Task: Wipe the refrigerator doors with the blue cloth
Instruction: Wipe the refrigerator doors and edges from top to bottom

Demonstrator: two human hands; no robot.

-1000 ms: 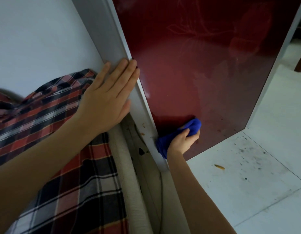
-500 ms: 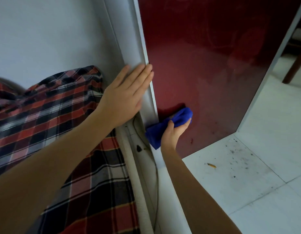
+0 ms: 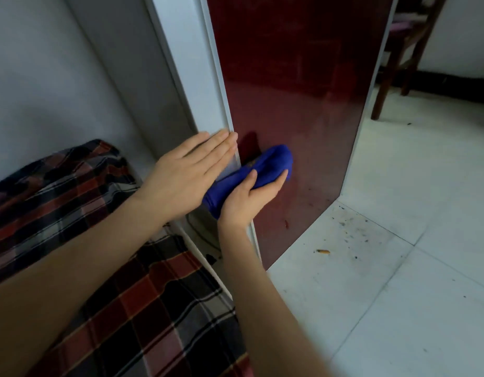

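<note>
Bunched blue cloth [image 3: 265, 170] is gripped by right hand [image 3: 247, 198] against glossy dark-red refrigerator door [image 3: 298, 85] | left hand [image 3: 185, 175] is laid flat, fingers together, on its white edge

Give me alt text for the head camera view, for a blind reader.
A person's right hand presses a bunched blue cloth against a dark red refrigerator door, while the left hand lies flat on its white edge.

left hand [image 3: 181, 175] | right hand [image 3: 246, 202] | forearms [image 3: 80, 270]: bare, unsleeved to frame edge | fingers [image 3: 211, 144]: bare
</note>
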